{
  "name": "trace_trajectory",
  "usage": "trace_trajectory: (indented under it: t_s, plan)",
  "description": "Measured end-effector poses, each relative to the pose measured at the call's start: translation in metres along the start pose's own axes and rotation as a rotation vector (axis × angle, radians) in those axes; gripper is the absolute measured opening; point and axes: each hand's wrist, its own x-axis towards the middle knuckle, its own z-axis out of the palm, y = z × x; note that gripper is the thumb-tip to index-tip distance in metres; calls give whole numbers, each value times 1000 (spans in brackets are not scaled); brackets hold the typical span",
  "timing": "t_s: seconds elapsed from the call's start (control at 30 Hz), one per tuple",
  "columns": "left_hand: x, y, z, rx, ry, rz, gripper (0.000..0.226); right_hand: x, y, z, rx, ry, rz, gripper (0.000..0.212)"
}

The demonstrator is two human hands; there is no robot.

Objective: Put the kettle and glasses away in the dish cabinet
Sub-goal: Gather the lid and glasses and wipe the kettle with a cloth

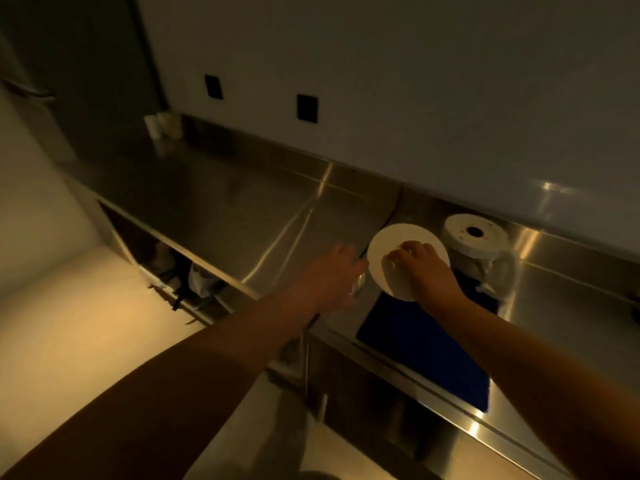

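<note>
A clear glass kettle (485, 268) with a white round lid (474, 235) stands at the back of the steel counter, on the far end of a dark blue mat (426, 344). My right hand (422, 268) rests, fingers curled down, on a white round plate (379, 252) just left of the kettle. Whatever is under its fingertips is hidden. My left hand (332, 275) is left of the plate, wrapped over a clear glass (358, 287) whose rim shows below the palm.
The steel counter (225, 202) runs back to the left, with small white containers (162, 124) at its far corner. Open shelves (180, 268) with dim items sit under it. Two black sockets (307, 108) are on the wall.
</note>
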Motion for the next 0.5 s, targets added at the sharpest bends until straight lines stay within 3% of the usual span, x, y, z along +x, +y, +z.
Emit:
trace_trajectory:
  t_s: [0.37,0.5]
  plan:
    - [-87,-168,10,53,-3,-307,68,142,-156,25,24,3,-295,70]
    - [-97,-241,13,69,-23,-372,73,212,-203,37,58,1,-362,76]
